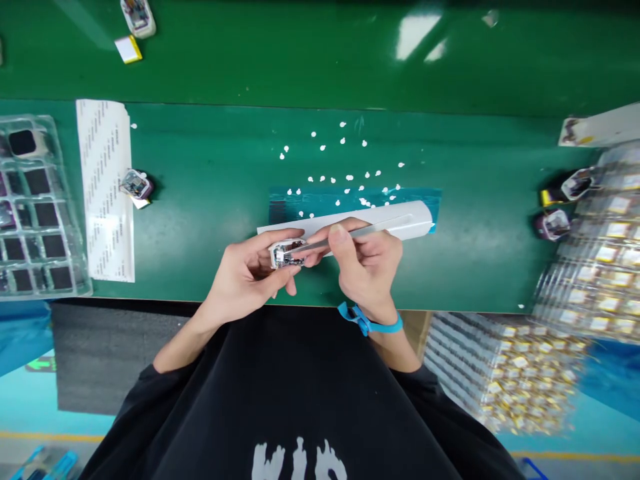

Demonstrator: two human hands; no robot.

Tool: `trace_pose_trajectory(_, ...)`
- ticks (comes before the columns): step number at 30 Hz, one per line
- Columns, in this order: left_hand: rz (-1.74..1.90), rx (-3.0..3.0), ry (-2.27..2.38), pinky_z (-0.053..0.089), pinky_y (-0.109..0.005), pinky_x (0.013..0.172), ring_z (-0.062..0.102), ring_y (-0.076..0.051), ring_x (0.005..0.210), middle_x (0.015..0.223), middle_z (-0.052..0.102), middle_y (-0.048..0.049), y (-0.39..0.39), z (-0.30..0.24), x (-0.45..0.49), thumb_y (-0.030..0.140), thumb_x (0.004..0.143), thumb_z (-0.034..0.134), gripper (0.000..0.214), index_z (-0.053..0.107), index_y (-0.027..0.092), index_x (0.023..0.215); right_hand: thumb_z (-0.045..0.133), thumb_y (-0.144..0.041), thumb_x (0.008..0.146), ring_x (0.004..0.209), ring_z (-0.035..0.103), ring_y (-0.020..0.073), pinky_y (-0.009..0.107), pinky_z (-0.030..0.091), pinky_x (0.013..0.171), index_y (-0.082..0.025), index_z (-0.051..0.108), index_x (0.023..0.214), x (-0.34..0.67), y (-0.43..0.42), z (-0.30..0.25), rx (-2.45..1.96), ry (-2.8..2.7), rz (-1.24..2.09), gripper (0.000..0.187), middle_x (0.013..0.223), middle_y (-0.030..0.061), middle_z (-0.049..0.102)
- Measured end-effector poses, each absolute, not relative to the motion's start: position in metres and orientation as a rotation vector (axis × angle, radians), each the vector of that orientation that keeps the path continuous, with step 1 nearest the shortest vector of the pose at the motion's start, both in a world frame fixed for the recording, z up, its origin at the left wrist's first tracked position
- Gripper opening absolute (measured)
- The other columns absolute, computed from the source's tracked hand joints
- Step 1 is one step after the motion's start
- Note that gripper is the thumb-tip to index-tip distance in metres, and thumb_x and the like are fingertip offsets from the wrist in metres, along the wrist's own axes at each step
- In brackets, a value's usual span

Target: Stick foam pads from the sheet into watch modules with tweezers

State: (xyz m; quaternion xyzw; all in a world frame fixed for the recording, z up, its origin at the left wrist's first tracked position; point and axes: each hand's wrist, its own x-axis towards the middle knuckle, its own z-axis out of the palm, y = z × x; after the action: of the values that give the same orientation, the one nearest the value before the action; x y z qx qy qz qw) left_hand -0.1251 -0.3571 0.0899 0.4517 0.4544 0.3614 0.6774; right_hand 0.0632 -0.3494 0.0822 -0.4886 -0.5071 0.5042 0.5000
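Between the fingers of my left hand [250, 273] is a small white device housing [280, 256], its open side up and electronics showing inside. My right hand [367, 263] grips a pair of metal tweezers [360, 231] like a pen. Their tips reach into the housing; whether they pinch anything there is too small to tell. Under and behind my right hand lies a curled white sheet [410, 223], partly over a blue strip [285, 207]. Small white round stickers [349, 178] are scattered on the green mat beyond.
At the left stand a clear compartment tray [90, 290], a printed white strip [107, 200] and an opened device [137, 185]. More opened devices [554, 225] sit at the right beside stacked clear trays [595, 267]. A battery [129, 49] lies at the back left.
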Motion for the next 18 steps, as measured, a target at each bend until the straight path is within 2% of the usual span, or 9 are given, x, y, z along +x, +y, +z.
trace_pose_trajectory(9, 0.776, 0.936, 1.042, 0.057, -0.019, 0.043, 0.076, -0.017, 0.057, 0.079, 0.079, -0.0043, -0.3589, 0.0931, -0.1239, 0.017, 0.091, 0.081, 0.037, 0.072, 0.01, 0.127, 0.062, -0.052, 0.108, 0.06, 0.076, 0.0163, 0.028, 0.066, 0.059, -0.021, 0.08, 0.09, 0.0625, -0.3505, 0.0796, -1.223, -1.241, 1.257, 0.04, 0.074, 0.0027, 0.081)
trace_pose_trajectory(18, 0.793, 0.93, 1.019, 0.056, -0.017, 0.043, 0.075, -0.014, 0.055, 0.08, 0.078, -0.0033, -0.3562, 0.0978, -0.1255, 0.014, 0.091, 0.079, 0.032, 0.074, 0.009, 0.122, 0.062, -0.045, 0.11, 0.057, 0.074, 0.0133, 0.025, 0.064, 0.058, -0.022, 0.078, 0.089, 0.0586, -0.3447, 0.081, -1.126, -1.224, 1.319, 0.035, 0.073, 0.0009, 0.08)
